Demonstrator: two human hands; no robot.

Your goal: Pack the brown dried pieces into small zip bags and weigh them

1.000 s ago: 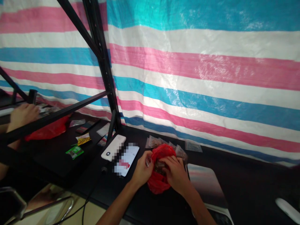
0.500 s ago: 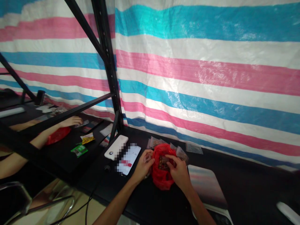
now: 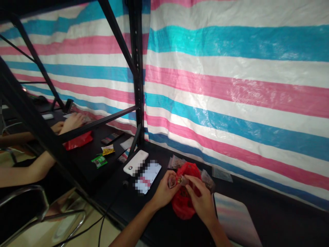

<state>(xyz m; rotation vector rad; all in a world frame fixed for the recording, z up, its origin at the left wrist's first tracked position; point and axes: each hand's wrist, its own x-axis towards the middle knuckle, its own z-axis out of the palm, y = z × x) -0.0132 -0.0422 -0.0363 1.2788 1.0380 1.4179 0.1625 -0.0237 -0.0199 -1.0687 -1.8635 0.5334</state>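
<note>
A red plastic bag (image 3: pixel 185 210) stands rolled open on the black table, with small brown pieces (image 3: pixel 184 192) inside it. Just above its left side, my left hand (image 3: pixel 166 190) is closed around a small clear plastic bag (image 3: pixel 171 181), its mouth held open. My right hand (image 3: pixel 199 192) pinches a small cup-like object (image 3: pixel 183 180) with little pieces in it, over the red bag and close beside the clear bag's mouth. What exactly the cup-like object is stays too small to tell. Filled zip bags (image 3: pixel 177 162) lie behind the red bag.
A lit phone (image 3: pixel 151 175) and a white device (image 3: pixel 136 162) lie left of my hands. A silver laptop-like slab (image 3: pixel 235 216) sits to the right. Flat zip bags (image 3: pixel 222 174) lie at the back. Beyond a black metal frame (image 3: pixel 138 68), another person's arm (image 3: pixel 38 171) reaches over the neighbouring table.
My right hand has lifted from inside the red bag, bringing the small cup-like object up toward the clear bag. The view has turned left, and the other person's hand has moved farther back.
</note>
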